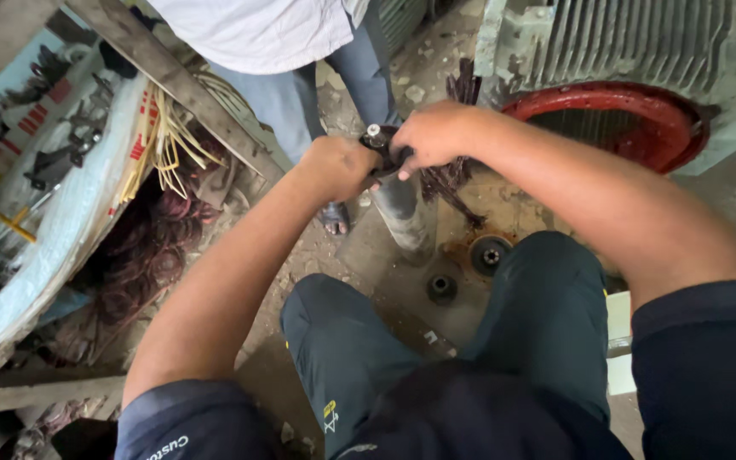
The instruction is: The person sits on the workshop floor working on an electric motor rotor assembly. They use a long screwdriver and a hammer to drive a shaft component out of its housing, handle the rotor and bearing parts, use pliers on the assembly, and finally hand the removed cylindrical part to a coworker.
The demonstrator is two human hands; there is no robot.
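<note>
Risk: the small dark metal part (382, 145), held between both hands over the dirty floor (385, 264), may slip and drop among the two round bearings (470, 268) below, since grip area looks small. Left hand (334, 166) is fisted around it; right hand (432, 132) clamps from above. Both forearms extend forward, elbows bent, above the knees.

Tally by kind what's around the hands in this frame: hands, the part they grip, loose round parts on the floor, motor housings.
Hands: 2, left hand and right hand
Dark metal part gripped between them: 1
Round metal parts on the floor: 2, smaller one, larger one
Finned motor housing with red opening: 1
Total: 6
</note>
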